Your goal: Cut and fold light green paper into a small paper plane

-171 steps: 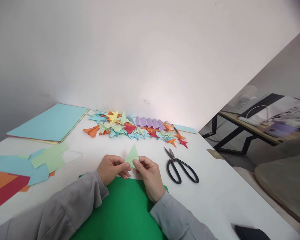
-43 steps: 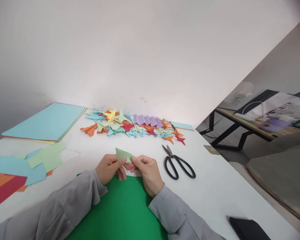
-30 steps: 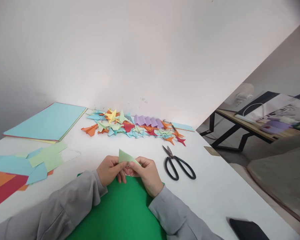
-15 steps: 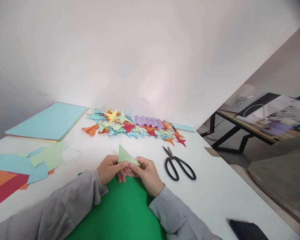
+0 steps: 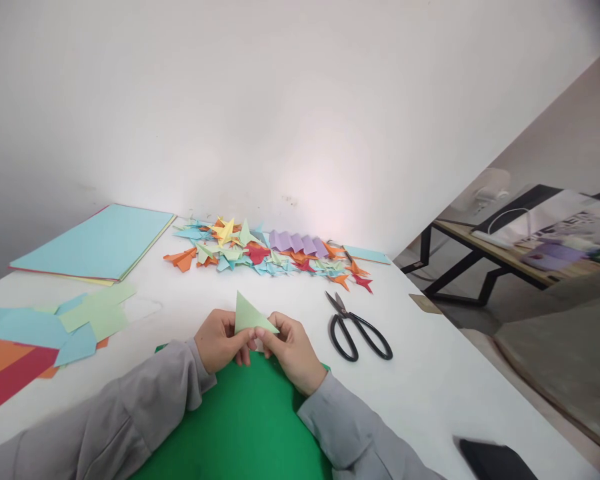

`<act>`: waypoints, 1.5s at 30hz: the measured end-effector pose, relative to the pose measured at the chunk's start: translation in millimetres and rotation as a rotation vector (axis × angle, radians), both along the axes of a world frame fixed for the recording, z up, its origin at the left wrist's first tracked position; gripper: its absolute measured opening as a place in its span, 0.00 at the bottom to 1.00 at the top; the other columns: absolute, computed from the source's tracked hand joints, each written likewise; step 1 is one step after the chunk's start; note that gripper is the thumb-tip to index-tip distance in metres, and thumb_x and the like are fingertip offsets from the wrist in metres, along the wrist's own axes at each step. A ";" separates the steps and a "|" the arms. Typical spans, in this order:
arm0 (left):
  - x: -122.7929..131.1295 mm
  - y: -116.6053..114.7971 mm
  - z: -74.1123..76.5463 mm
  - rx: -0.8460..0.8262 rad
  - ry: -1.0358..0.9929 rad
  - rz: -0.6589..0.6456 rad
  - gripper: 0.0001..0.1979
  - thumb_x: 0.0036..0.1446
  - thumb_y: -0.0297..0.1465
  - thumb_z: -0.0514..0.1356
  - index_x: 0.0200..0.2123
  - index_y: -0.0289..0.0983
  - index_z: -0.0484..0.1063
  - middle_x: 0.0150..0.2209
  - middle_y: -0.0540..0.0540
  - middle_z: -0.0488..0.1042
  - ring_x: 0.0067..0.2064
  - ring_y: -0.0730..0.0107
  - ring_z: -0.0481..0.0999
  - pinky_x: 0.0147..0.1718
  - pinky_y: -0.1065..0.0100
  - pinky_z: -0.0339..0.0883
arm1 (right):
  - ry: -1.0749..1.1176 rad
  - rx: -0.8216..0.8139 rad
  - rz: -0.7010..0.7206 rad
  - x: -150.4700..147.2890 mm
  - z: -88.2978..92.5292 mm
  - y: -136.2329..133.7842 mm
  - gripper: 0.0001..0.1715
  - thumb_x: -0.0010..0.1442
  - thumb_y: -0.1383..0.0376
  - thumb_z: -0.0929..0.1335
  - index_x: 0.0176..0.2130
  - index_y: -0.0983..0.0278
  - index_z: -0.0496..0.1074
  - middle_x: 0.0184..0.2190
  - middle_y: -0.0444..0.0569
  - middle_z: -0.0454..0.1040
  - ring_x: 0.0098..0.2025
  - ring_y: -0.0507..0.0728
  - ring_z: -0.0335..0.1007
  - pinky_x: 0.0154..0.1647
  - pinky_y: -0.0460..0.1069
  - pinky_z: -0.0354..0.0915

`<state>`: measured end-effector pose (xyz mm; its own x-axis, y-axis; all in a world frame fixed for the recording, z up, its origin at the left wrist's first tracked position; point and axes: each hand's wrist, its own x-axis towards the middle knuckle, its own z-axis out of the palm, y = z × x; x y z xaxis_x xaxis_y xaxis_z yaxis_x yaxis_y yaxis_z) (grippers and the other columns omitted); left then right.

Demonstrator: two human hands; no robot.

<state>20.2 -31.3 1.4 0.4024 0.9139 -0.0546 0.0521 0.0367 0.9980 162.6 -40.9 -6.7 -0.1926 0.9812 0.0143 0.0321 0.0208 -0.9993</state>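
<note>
A light green piece of paper (image 5: 253,316), folded into a triangle with one point up, is held between both hands. My left hand (image 5: 221,340) pinches its lower left side with thumb and fingers. At the lower right edge, my right hand (image 5: 294,348) grips it the same way, the two thumbs nearly meeting. The fingers hide the paper's bottom edge. Below the hands lies a green sheet (image 5: 245,413). Black-handled scissors (image 5: 349,320) rest to the right of my right hand, blades slightly apart.
Small folded paper shapes (image 5: 260,253) in several colours are heaped along the wall, with a pleated purple strip (image 5: 298,243) among them. At left lie loose cut papers (image 5: 25,328) and a stack of large sheets (image 5: 97,240). A black flat object (image 5: 495,460) sits at front right.
The left thumb has drawn back slightly along the lower edge of the folded paper, and the triangle has shifted a touch. Everything else stays put.
</note>
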 end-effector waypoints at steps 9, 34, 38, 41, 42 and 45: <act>-1.1 2.2 -2.0 -0.032 -0.047 -0.061 0.16 0.44 0.40 0.59 0.19 0.30 0.68 0.14 0.50 0.68 0.15 0.75 0.68 0.13 0.74 0.60 | 0.064 -0.030 0.003 2.3 -0.7 -0.3 0.18 0.46 0.56 0.68 0.20 0.65 0.59 0.14 0.39 0.63 0.16 0.47 0.56 0.18 0.43 0.54; -1.2 2.5 -3.1 -0.022 -0.064 -0.019 0.14 0.42 0.37 0.60 0.20 0.32 0.64 0.14 0.53 0.65 0.13 0.77 0.66 0.11 0.75 0.58 | -0.040 0.068 -0.027 -0.6 -2.1 -1.9 0.22 0.46 0.53 0.68 0.17 0.63 0.54 0.08 0.36 0.55 0.13 0.46 0.46 0.14 0.43 0.44; -1.7 3.9 -2.1 -0.034 -0.073 0.032 0.16 0.40 0.39 0.61 0.19 0.32 0.64 0.14 0.52 0.66 0.13 0.76 0.66 0.11 0.74 0.58 | -0.011 0.058 -0.091 -1.4 -3.7 -1.5 0.23 0.46 0.54 0.68 0.17 0.63 0.54 0.08 0.35 0.55 0.12 0.45 0.45 0.14 0.43 0.44; -2.3 6.1 -1.2 -0.072 -0.075 0.088 0.17 0.38 0.39 0.63 0.16 0.33 0.63 0.11 0.53 0.65 0.12 0.77 0.65 0.11 0.75 0.57 | -0.008 0.062 -0.102 -0.2 -4.6 -1.2 0.22 0.47 0.54 0.67 0.17 0.63 0.55 0.08 0.36 0.56 0.13 0.45 0.47 0.14 0.43 0.45; -2.5 6.8 -1.1 -0.086 -0.077 0.101 0.17 0.38 0.40 0.63 0.15 0.33 0.62 0.11 0.53 0.65 0.11 0.77 0.64 0.11 0.75 0.56 | -0.006 0.061 -0.102 0.3 -4.7 -1.1 0.22 0.48 0.54 0.67 0.17 0.63 0.55 0.08 0.36 0.57 0.13 0.46 0.47 0.15 0.43 0.46; -2.7 8.0 -1.7 -0.113 -0.078 0.077 0.17 0.40 0.41 0.62 0.16 0.33 0.63 0.11 0.52 0.66 0.12 0.76 0.66 0.11 0.76 0.57 | 0.003 0.057 -0.095 1.4 -4.1 -1.1 0.21 0.49 0.54 0.66 0.17 0.63 0.56 0.09 0.37 0.57 0.13 0.46 0.48 0.15 0.43 0.47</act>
<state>17.5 -23.3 -0.3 0.3381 0.9321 -0.1298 -0.0325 0.1494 0.9882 164.0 -42.0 -10.8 -0.0990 0.9926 0.0706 0.0335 0.0742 -0.9967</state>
